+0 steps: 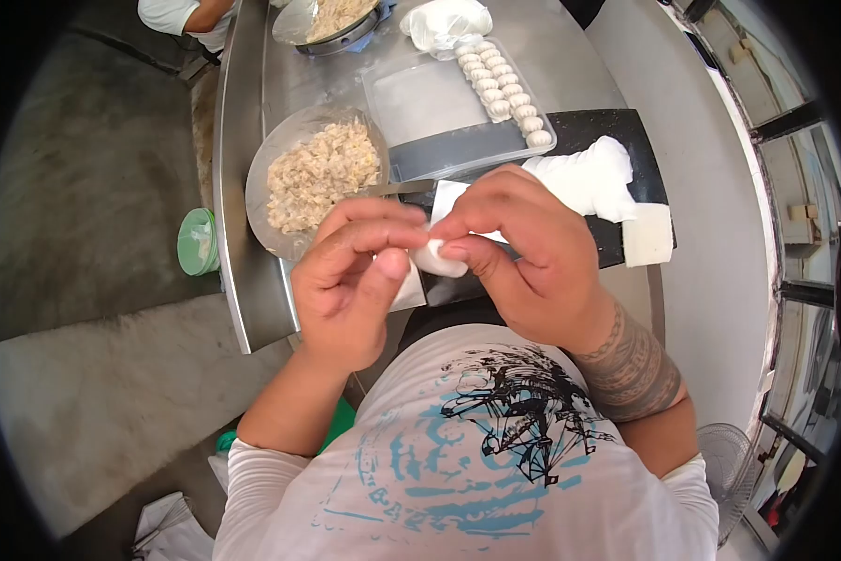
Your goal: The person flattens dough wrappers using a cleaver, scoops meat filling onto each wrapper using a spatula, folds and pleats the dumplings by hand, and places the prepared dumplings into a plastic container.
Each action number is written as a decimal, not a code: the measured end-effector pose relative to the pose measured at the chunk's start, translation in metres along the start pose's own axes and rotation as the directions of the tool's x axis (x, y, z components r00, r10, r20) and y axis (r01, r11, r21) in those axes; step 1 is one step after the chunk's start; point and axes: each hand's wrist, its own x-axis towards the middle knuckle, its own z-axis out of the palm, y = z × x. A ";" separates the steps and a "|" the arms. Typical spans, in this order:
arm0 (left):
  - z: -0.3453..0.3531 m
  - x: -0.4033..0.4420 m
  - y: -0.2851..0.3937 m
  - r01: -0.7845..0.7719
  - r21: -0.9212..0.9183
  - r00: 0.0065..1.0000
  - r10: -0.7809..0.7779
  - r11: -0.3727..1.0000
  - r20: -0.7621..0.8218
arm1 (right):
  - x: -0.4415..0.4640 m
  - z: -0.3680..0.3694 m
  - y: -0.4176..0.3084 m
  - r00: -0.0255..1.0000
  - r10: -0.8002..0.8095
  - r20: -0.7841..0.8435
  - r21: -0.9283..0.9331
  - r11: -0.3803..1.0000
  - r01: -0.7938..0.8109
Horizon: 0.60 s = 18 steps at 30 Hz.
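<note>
In front of my chest, between both hands, is a small white dough dumpling (pixel 442 263). My right hand (pixel 532 248) pinches its upper edge between thumb and forefinger. Curled around the other side is my left hand (pixel 350 280), its fingertips against the dough and its thumb raised near it. The dumpling's far side is hidden by fingers. Just beyond my left hand sits a clear bowl of pale chopped filling (pixel 322 173). A flat metal spatula or knife (pixel 403 187) reaches out from the bowl toward my hands.
A clear plastic tray (pixel 425 103) holds rows of pleated dumplings (pixel 500 84). White cloth (pixel 584 178) and a pale square block (pixel 646 236) lie at right. Farther back are a white plastic bag (pixel 446 23) and another filling bowl (pixel 331 23). Green tubs (pixel 198 241) stand left of the steel table (pixel 243 187). Another person's arm (pixel 205 14) shows top left.
</note>
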 end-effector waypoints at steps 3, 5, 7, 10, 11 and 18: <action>0.031 0.014 0.010 0.378 -0.317 0.910 -0.412 0.870 -0.047 | -0.004 -0.026 0.018 0.983 -0.181 0.011 -0.151 0.972 0.180; 0.042 0.017 0.001 0.577 -0.604 0.786 -0.575 0.550 0.227 | -0.010 -0.042 0.027 0.967 -0.251 0.043 -0.240 0.937 0.253; 0.062 0.020 -0.010 0.633 -0.741 0.688 -0.603 0.227 0.403 | -0.020 -0.056 0.039 0.956 -0.282 0.082 -0.306 0.906 0.293; 0.086 0.028 -0.032 0.637 -0.707 0.689 -0.639 0.308 0.343 | -0.041 -0.090 0.069 0.944 -0.249 0.216 -0.308 0.900 0.308; 0.092 0.033 -0.036 0.649 -0.676 0.686 -0.652 0.349 0.323 | -0.046 -0.102 0.075 0.949 -0.219 0.227 -0.267 0.923 0.277; 0.119 0.042 -0.057 0.642 -0.439 0.746 -0.644 0.628 0.169 | -0.137 -0.177 0.136 0.959 0.283 -0.020 -0.078 0.956 -0.283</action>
